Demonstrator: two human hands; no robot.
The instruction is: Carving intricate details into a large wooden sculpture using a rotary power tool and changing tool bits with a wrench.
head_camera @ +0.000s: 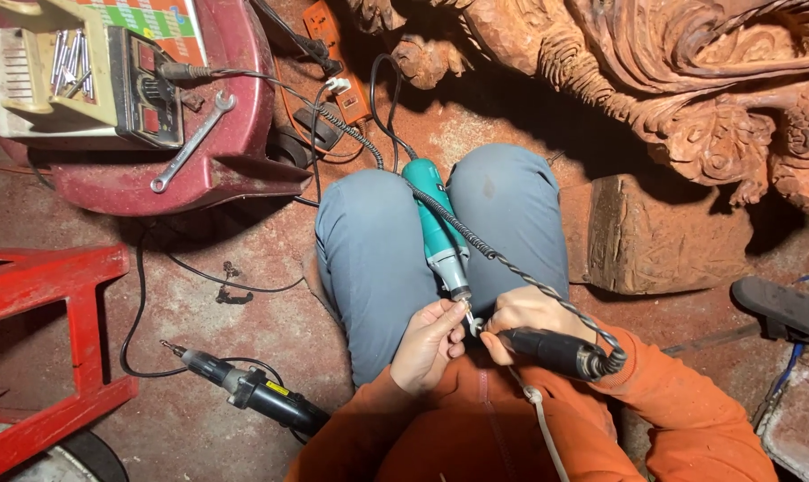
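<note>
I sit with my knees up in grey trousers and an orange top. A teal rotary handpiece (434,223) lies between my knees, its metal nose pointing toward me. My left hand (429,344) pinches the small bit at its tip. My right hand (529,314) grips a black handpiece (558,352) with a coiled cord (503,263), its front end meeting the same tip between both hands.
A third black rotary tool (248,388) lies on the dusty red floor at left. A maroon stool (217,134) carries a control box (83,80) with metal bits and a spanner (190,143). Large carved wood (690,80) rises ahead; a red frame (47,286) stands left.
</note>
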